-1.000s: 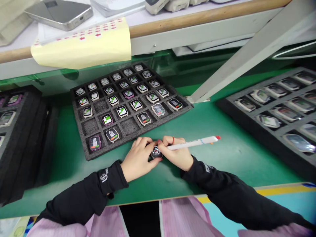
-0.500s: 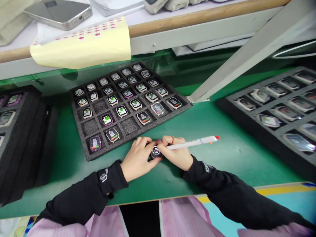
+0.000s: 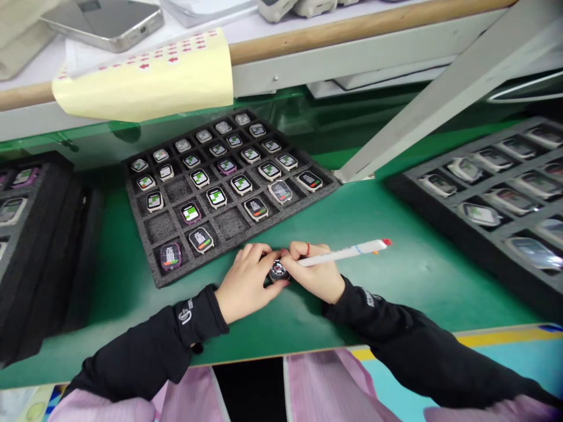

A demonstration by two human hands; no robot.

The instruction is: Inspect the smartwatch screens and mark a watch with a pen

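Note:
My left hand (image 3: 246,281) and my right hand (image 3: 317,274) meet low on the green table, both closed round a small watch body (image 3: 278,270) with a dark lit face. The right hand also grips a white pen (image 3: 347,252) with a red tip, which points out to the right. Just beyond the hands lies a dark foam tray (image 3: 152,276) whose square pockets hold several watch bodies with lit screens; some pockets are bare.
A second foam tray (image 3: 466,231) of watch bodies lies at the right, a third tray (image 3: 48,193) at the left. A grey slanted bar (image 3: 422,105) crosses above the table. A yellow sticker sheet (image 3: 145,82) hangs off the shelf, by a phone (image 3: 105,20).

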